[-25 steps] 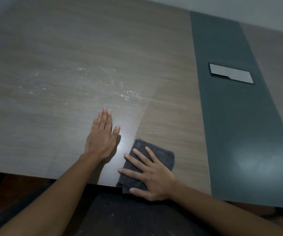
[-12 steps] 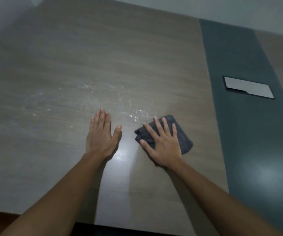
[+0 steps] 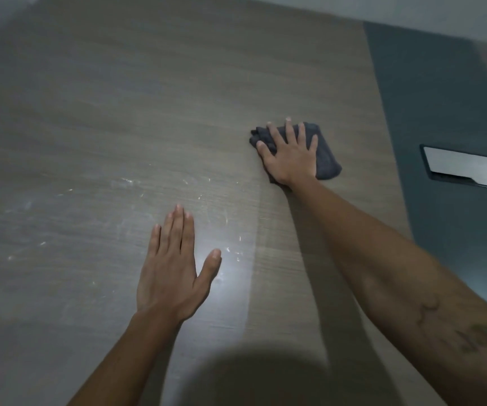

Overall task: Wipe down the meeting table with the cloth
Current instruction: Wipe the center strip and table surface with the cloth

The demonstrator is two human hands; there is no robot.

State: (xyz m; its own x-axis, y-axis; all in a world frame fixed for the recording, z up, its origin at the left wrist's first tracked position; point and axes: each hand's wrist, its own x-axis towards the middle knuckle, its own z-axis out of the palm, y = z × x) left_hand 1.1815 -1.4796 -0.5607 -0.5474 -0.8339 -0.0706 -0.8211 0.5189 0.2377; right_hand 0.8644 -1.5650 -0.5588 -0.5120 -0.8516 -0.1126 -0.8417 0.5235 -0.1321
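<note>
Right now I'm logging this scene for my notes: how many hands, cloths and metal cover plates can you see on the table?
Hands: 2, left hand flat on the table, right hand pressing the cloth
Cloths: 1, dark grey cloth
Metal cover plates: 1, cover plate in the dark strip
Total: 4

A wood-grain table [image 3: 119, 98] carries a dark cloth [image 3: 325, 155] and both hands.
</note>
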